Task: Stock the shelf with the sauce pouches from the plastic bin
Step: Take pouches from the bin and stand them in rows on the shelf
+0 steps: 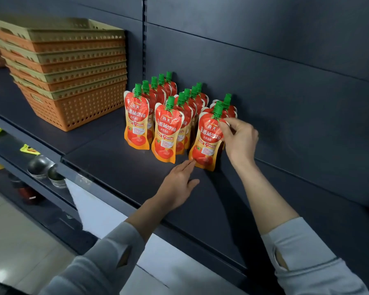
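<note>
Right hand (239, 138) and left hand (178, 185) settle the front sauce pouch (208, 143) of the third row on the shelf (119, 167).
I pinch its top edge beside the green cap (218, 110) with my right; my left, fingers straight, touches its bottom corner. It looks tilted, so a careless release could topple it into its neighbours. Rear pouches hide one another, and the plastic bin seems out of view.

Stacked orange and tan baskets (73, 67), 2 metal bowls (39, 167) below, 2 yellow packets (29, 149)
</note>
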Available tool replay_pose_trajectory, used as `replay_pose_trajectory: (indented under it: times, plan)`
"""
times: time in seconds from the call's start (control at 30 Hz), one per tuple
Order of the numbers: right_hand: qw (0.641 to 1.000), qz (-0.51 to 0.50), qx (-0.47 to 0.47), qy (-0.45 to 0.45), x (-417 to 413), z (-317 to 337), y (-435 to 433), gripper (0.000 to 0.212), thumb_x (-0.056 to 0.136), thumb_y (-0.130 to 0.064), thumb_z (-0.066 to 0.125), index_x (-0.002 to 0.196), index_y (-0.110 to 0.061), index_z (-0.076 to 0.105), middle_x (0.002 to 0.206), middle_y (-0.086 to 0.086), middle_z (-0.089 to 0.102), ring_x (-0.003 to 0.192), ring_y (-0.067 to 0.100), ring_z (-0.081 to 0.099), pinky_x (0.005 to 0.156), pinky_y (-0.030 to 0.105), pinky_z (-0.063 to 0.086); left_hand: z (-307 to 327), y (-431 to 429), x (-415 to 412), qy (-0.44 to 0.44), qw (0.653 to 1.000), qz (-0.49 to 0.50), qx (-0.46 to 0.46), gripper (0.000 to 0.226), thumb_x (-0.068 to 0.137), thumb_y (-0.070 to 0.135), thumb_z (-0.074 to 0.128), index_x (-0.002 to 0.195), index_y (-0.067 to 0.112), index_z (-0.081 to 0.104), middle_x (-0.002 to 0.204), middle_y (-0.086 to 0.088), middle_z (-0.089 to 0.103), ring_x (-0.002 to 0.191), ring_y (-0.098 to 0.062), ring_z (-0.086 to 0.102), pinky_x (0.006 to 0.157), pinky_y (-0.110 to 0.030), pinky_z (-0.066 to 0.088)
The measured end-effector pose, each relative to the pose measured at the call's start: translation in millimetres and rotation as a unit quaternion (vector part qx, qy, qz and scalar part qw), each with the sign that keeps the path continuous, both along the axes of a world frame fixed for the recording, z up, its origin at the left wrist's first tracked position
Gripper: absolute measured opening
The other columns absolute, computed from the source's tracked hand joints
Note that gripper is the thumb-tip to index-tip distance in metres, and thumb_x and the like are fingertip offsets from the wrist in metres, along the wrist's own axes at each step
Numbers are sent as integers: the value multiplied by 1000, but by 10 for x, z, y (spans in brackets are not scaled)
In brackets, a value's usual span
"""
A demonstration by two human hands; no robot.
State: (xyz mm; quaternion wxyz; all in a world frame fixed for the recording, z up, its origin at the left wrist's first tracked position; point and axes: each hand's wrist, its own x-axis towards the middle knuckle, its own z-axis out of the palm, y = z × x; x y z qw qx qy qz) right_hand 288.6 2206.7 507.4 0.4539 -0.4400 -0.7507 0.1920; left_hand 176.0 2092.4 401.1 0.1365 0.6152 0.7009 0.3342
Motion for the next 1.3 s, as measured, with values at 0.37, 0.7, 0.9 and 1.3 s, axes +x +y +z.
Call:
replay_pose_trajectory:
  times: [0.37,0.7,0.9,1.3]
  plan:
    - [998,38,16,-42,-20,-75,94,31,98,-34,61,124,-16,65,119,5,71,104,20,68,89,45,58,-84,218,59,66,997,33,-19,69,98,33,49,154,13,13,160,-8,17,148,-23,14,120,-32,14]
    - [991,47,34,-118,17,-14,67,36,99,-31,58,131,-15,58,125,8,68,108,24,67,90,43,57,-4,146,23,53,998,16,-28,69,97,27,53,153,11,16,159,-7,22,147,-22,17,118,-30,15]
    - [981,-10,135,-137,92,-52,-184,37,96,-22,62,132,-13,55,124,9,64,112,27,58,91,41,51,135,-265,-171,3,999,35,29,54,96,26,56,146,18,38,146,-2,47,134,-19,43,107,-30,34]
    - [972,127,148,-134,-545,-1096,-2159,26,97,-14,59,121,-5,63,113,12,67,102,33,58,90,34,41,-283,-2441,-908,-144,959,219,106,29,92,14,59,118,25,66,113,11,68,98,-6,66,86,-26,54]
